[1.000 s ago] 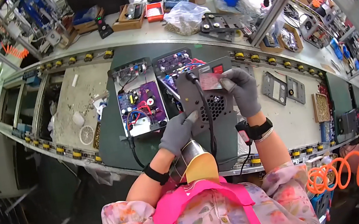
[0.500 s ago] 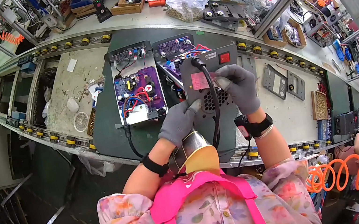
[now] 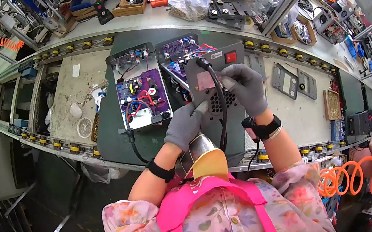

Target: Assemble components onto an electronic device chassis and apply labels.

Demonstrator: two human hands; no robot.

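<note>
A grey metal end panel (image 3: 222,54) stands tilted up in front of me, with a red rocker switch (image 3: 231,57), a pink label (image 3: 205,81) and honeycomb vent holes. A thick black power cable (image 3: 222,105) runs from its upper left down across the vent. Gloved in grey, my left hand (image 3: 185,126) grips the panel's lower left edge, thumb on its face. My right hand (image 3: 246,87), also gloved, is closed in a pinch beside the cable and label; what lies between its fingertips is hidden. Behind the panel sits a purple circuit board (image 3: 180,68) with wires.
An opened unit with a purple board (image 3: 154,89) lies to the left on the green mat (image 3: 111,123), its cable hanging toward me. Flat grey brackets (image 3: 284,81) lie at right. Rollers (image 3: 265,48) line the bench edges. An orange coiled hose (image 3: 353,175) hangs at lower right.
My right fingers have shifted slightly beside the label and cable. My left hand keeps its grip, and the panel has barely moved.
</note>
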